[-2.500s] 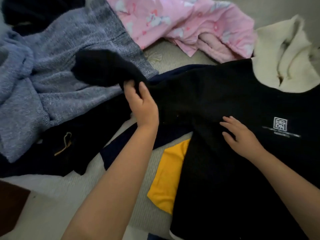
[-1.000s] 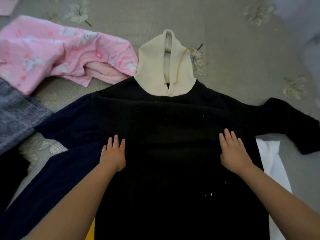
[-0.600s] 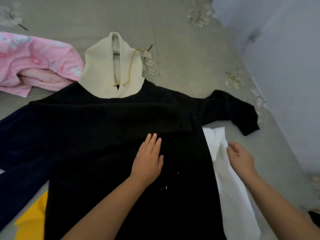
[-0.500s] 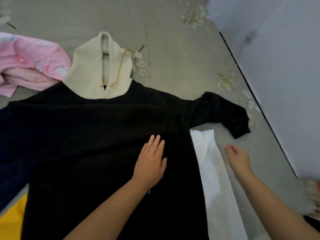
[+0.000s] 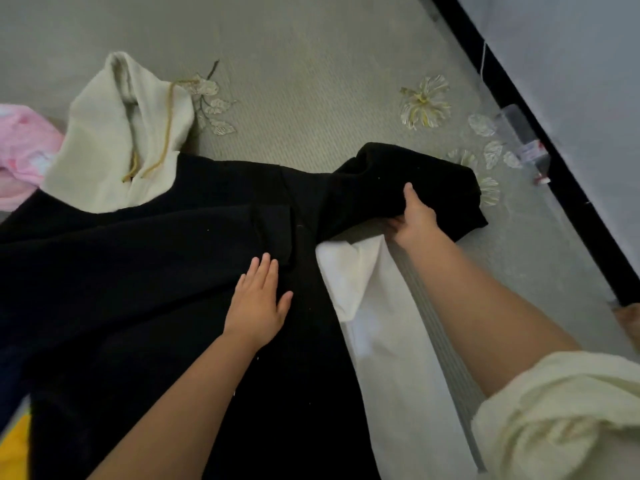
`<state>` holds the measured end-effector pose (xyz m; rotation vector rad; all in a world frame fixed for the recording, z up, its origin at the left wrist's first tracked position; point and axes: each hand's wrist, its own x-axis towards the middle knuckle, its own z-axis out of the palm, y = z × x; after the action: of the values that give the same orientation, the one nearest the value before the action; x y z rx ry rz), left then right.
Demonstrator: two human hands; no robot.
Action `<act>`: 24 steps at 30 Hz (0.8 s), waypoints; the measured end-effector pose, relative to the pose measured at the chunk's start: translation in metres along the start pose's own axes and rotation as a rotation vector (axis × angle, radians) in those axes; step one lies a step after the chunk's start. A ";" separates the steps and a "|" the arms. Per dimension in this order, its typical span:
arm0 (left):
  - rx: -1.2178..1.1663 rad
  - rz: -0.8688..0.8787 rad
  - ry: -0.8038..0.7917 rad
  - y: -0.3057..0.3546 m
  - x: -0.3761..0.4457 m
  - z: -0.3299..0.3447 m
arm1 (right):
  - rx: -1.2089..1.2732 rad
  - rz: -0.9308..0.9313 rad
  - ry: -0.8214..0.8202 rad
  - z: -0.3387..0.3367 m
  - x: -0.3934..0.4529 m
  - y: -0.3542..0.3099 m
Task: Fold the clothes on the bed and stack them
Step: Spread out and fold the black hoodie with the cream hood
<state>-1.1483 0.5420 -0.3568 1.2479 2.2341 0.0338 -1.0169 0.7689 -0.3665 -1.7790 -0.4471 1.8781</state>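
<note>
On the bed (image 5: 311,81) we see a black hoodie (image 5: 138,271) spread flat, its cream hood (image 5: 104,133) pointing away from us. Left hand (image 5: 258,304) lies on the body of the hoodie — fingers straight, released, pressing the cloth. Right hand (image 5: 412,216) grips the right sleeve (image 5: 415,181), thumb on top, fingers curled beneath. A white garment (image 5: 374,306) lies just beside the hoodie; a pink one (image 5: 20,147) at far left.

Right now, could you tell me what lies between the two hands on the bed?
In the head view, black hoodie fabric and a white garment's top lie between left hand and right hand.
</note>
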 end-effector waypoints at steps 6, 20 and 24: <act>-0.292 -0.052 0.168 -0.009 -0.009 -0.025 | 0.062 -0.122 -0.037 0.032 -0.030 -0.036; -0.434 -0.427 0.550 -0.190 -0.154 -0.050 | -2.250 -1.214 -0.644 0.152 -0.191 0.223; -0.455 -0.425 0.422 -0.236 -0.167 -0.036 | -2.398 -1.061 -0.519 0.138 -0.170 0.242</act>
<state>-1.2822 0.2859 -0.3169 0.5431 2.6018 0.6539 -1.1851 0.4898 -0.3501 -0.6950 -3.6326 0.1615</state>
